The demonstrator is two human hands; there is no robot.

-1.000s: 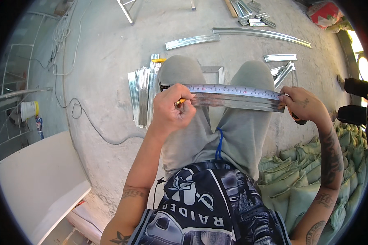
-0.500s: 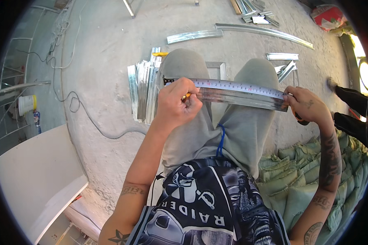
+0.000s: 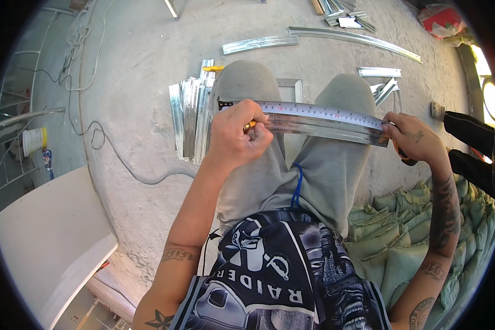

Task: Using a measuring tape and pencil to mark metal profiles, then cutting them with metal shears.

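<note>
Across my thighs lies a short grey metal channel (image 3: pixel 324 131), with the white blade of a tape measure (image 3: pixel 313 111) stretched along its far edge. My left hand (image 3: pixel 241 133) is closed over the left end of blade and channel. A thin yellow stick with a metallic end (image 3: pixel 249 126) pokes out from its fingers. At the right end, my right hand (image 3: pixel 415 137) pinches blade and channel with the thumb on top. The orange and black tape case (image 3: pixel 404 156) sits under that hand, mostly hidden by it.
Cut metal channels (image 3: pixel 190 113) lie stacked left of my knees. Longer channels (image 3: pixel 357 41) lie beyond them. Green sacks (image 3: pixel 418 220) are piled at the right, near a person's dark trouser leg (image 3: pixel 470 129). A cable (image 3: pixel 124 162) and white board (image 3: pixel 52 236) are at the left.
The whole view has shifted slightly, with my knees and the floor items a little higher. Both hands keep their hold on the channel and tape. The person's foot at right shows more.
</note>
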